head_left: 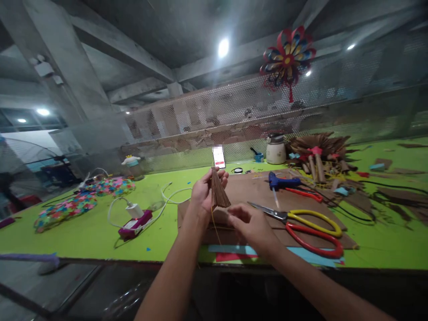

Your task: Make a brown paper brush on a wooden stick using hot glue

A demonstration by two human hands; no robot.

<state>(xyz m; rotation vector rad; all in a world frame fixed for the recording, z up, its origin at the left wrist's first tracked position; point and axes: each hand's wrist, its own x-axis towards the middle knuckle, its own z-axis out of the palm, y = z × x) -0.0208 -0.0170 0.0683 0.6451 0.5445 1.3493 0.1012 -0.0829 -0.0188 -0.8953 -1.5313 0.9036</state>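
My left hand point(201, 192) is closed around a folded bundle of pleated brown paper point(219, 192), which is narrow at the top and spreads toward its lower end. A thin yellow string point(216, 227) hangs from the bundle. Close to the bundle's lower edge is my right hand point(254, 226), with thumb and fingers bent together; whatever they pinch is too small to tell. Scissors point(287, 217) with one yellow and one red handle lie just right of this hand. Beneath both hands is a flat brown cardboard sheet point(244, 187).
A blue glue gun point(284, 181) lies on the cardboard. Finished brown paper fans point(317, 149) pile up at the right, beside a white kettle point(276, 151). A phone point(219, 157) leans at the back. At left are a purple power strip point(135, 225) with white cable and colourful decorations point(67, 211).
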